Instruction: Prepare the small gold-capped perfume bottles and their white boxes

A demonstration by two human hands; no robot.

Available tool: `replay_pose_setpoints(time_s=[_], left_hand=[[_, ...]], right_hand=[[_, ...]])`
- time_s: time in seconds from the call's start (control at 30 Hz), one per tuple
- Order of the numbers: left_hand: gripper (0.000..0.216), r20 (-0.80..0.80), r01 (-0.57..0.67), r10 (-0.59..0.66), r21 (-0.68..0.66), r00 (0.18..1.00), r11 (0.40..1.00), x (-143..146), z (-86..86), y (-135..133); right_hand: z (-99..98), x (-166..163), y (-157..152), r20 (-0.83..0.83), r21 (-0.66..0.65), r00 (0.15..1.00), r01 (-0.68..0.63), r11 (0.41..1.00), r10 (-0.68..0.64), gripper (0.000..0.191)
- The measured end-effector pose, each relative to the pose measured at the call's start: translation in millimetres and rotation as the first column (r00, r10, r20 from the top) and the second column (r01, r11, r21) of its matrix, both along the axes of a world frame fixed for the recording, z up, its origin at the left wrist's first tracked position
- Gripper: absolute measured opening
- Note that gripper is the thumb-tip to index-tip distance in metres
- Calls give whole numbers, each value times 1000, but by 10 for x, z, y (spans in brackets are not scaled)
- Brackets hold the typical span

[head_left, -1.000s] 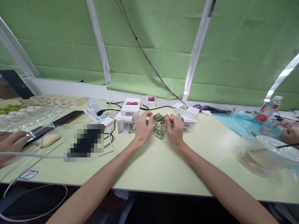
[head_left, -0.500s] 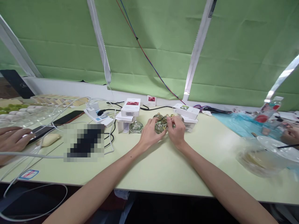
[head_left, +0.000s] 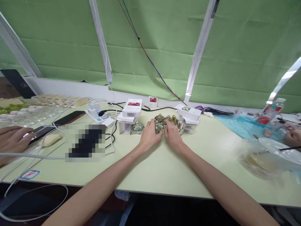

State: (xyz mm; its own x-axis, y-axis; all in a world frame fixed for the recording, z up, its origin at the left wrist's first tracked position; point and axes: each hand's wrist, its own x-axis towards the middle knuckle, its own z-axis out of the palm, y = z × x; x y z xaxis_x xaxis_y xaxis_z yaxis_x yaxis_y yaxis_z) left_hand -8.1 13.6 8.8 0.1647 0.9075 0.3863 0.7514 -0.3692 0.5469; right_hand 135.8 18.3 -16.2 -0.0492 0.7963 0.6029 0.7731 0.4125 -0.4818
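Cupping a small glass bottle at the bottle cluster

Meeting over the pale green desk [head_left: 150,169], the left hand [head_left: 148,138] and right hand [head_left: 172,137] close in from either side on one small glass bottle [head_left: 159,128]. That bottle sits at the near edge of the cluster of gold-capped bottles [head_left: 170,121], and the fingers [head_left: 154,127] of the left hand curl against its left side while the right fingers press in from its right; both sets are narrowly curled around it. Whether it is lifted off the desk cannot be told. Left of the cluster, a round clear bottle [head_left: 137,127] stands alone, just in front of a white box [head_left: 132,108]. Right of the cluster lie stacked white boxes [head_left: 188,112]. Far left of the cluster, another person's hand [head_left: 13,141] rests on a phone [head_left: 39,133].
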Motion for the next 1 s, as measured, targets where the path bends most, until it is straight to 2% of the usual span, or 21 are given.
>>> replay_pose_setpoints(time_s=[0.2,0.3,0.6,0.73,0.9,1.0], left_hand=[[54,-3,-6,6,-19,1000,1000,0,-9,10],[54,4,-4,4,-7,1000,1000,3,-25,21],[54,-1,-7,7,-3,1000,1000,1,-39,25],[53,2,2,-2,-3,1000,1000,6,-36,21],[54,0,-3,3,-15,1000,1000,15,-14,4],[53,1,-5,5,-20,1000,1000,16,-13,0]], right_hand=[[-41,-27,-51,143,-193,984,-73,978,102,69],[-37,-20,-61,178,-248,974,-91,965,138,77],[-11,-40,-87,173,-266,980,-46,963,95,79],[-42,-29,-65,161,-225,982,-61,972,99,80],[-54,-26,-61,147,-255,983,-71,964,112,78],[-53,-38,-73,122,-216,987,-81,973,109,75]])
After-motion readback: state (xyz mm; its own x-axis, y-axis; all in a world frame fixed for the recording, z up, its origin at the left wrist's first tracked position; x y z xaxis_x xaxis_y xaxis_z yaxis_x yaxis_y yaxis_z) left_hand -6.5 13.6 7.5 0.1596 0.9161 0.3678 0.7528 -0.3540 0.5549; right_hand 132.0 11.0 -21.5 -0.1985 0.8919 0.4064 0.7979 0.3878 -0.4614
